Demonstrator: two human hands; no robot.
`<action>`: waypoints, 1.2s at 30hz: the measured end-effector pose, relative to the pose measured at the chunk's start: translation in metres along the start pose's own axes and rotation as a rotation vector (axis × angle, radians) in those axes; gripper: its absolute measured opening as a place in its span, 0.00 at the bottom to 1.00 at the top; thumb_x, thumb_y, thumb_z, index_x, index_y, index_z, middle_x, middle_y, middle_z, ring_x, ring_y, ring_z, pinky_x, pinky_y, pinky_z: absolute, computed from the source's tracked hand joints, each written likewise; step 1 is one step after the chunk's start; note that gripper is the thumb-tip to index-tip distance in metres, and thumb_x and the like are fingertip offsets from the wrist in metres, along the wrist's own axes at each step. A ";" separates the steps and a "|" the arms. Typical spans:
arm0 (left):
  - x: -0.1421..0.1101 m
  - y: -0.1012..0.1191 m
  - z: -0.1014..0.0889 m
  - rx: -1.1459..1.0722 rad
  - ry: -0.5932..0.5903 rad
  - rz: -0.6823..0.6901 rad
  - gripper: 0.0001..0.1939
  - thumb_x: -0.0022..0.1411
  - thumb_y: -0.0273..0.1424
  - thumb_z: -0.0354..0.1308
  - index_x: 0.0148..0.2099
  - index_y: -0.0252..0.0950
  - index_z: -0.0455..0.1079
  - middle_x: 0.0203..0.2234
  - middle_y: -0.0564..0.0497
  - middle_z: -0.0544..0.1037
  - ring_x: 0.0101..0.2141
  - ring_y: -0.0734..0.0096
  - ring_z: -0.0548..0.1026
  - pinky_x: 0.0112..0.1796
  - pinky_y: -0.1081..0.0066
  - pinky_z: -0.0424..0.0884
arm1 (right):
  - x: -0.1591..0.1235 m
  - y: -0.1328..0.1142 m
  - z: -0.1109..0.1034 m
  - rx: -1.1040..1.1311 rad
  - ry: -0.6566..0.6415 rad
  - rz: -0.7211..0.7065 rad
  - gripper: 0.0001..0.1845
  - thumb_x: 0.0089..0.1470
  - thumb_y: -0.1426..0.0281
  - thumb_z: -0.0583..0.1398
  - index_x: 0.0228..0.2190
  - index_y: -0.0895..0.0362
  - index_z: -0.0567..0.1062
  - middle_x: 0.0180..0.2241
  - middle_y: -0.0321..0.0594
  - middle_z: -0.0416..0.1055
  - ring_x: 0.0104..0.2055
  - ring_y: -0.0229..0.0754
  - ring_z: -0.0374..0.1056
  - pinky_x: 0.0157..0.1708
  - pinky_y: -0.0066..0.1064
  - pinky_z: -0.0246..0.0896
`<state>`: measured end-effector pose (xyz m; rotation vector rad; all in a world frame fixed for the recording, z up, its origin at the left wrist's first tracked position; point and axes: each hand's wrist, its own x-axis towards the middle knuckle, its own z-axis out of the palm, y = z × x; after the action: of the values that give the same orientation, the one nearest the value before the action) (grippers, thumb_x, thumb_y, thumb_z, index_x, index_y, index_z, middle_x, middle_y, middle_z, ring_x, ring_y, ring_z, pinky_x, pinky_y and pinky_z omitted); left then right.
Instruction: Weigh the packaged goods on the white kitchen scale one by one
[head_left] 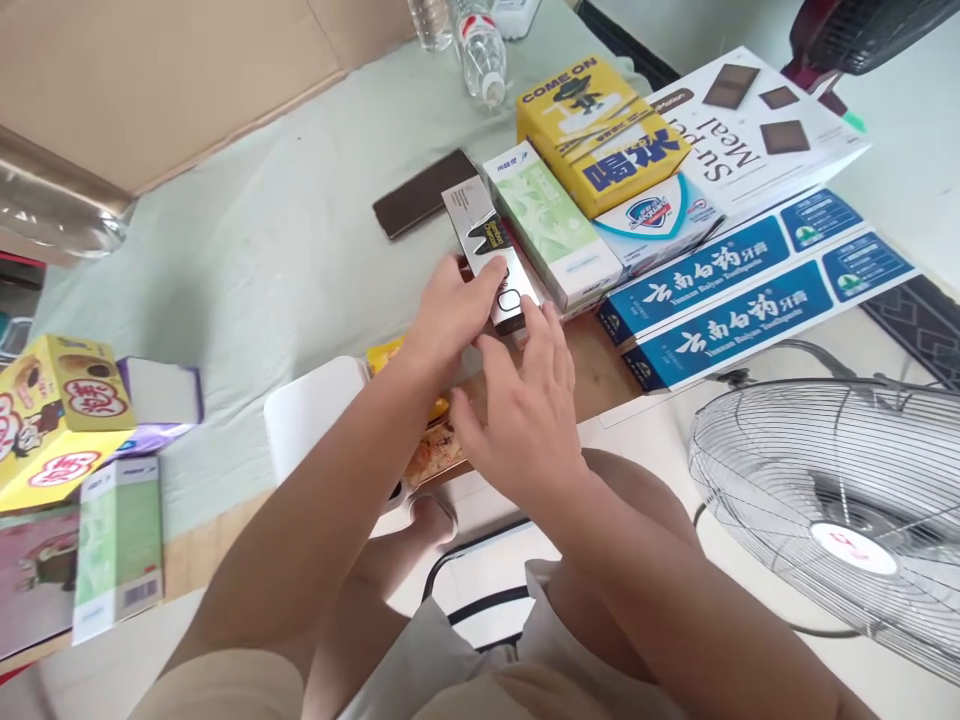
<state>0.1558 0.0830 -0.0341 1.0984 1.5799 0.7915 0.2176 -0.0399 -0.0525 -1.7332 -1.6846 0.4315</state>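
A narrow silver-and-black Bamboo Charcoal box (477, 222) lies slanted on the table in front of me. My left hand (454, 315) grips its near part, thumb on the printed face and fingers along the left side. Just below the box's near end is my right hand (521, 415), fingers apart and loosely bent, with the index fingertip at the corner. Right of the box stands a green-and-white carton (551, 225). Behind its left side rests a dark flat phone-like slab (424, 192). A yellow-orange packet (435, 450) is partly hidden under my forearms.
To the right are two blue toothpaste boxes (757, 310), a Safeguard box (656, 220), a yellow carton (600, 125) and a white Super Meal box (757, 140). Several cartons (112, 400) sit at left. Bottles (480, 55) stand behind; a fan (832, 500) is near right.
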 end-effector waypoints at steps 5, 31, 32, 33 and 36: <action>-0.008 0.001 0.010 -0.074 -0.055 -0.098 0.16 0.73 0.39 0.56 0.33 0.37 0.70 0.27 0.51 0.74 0.29 0.68 0.74 0.35 0.67 0.74 | -0.005 -0.011 -0.008 0.026 -0.174 0.104 0.27 0.61 0.66 0.60 0.58 0.66 0.71 0.75 0.79 0.42 0.78 0.78 0.47 0.69 0.69 0.53; -0.027 -0.003 -0.021 -0.023 0.119 0.120 0.05 0.67 0.33 0.63 0.36 0.40 0.75 0.36 0.50 0.79 0.29 0.73 0.73 0.27 0.71 0.65 | -0.007 -0.002 -0.017 0.097 -0.113 0.106 0.28 0.62 0.62 0.61 0.59 0.63 0.69 0.75 0.74 0.45 0.79 0.75 0.45 0.70 0.68 0.53; -0.034 -0.005 -0.030 -0.067 0.129 0.142 0.05 0.66 0.31 0.63 0.35 0.40 0.75 0.34 0.51 0.78 0.28 0.74 0.72 0.27 0.71 0.65 | -0.008 -0.002 -0.017 0.108 -0.064 0.061 0.26 0.63 0.63 0.60 0.58 0.61 0.70 0.75 0.70 0.47 0.78 0.71 0.47 0.70 0.65 0.54; -0.042 -0.007 -0.041 -0.105 0.135 0.177 0.05 0.65 0.30 0.63 0.34 0.41 0.76 0.31 0.51 0.76 0.27 0.73 0.71 0.27 0.70 0.64 | -0.009 -0.001 -0.017 0.128 -0.026 0.001 0.24 0.64 0.64 0.58 0.58 0.60 0.71 0.74 0.66 0.52 0.77 0.66 0.52 0.71 0.61 0.56; -0.068 -0.021 -0.079 -0.168 0.190 0.334 0.08 0.60 0.31 0.64 0.28 0.41 0.77 0.23 0.50 0.72 0.26 0.70 0.67 0.28 0.67 0.62 | -0.010 0.002 -0.018 0.224 -0.005 -0.220 0.19 0.66 0.67 0.54 0.54 0.58 0.75 0.65 0.57 0.69 0.67 0.50 0.68 0.65 0.44 0.68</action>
<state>0.0794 0.0148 -0.0061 1.2064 1.4701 1.2612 0.2296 -0.0531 -0.0432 -1.3714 -1.7356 0.5011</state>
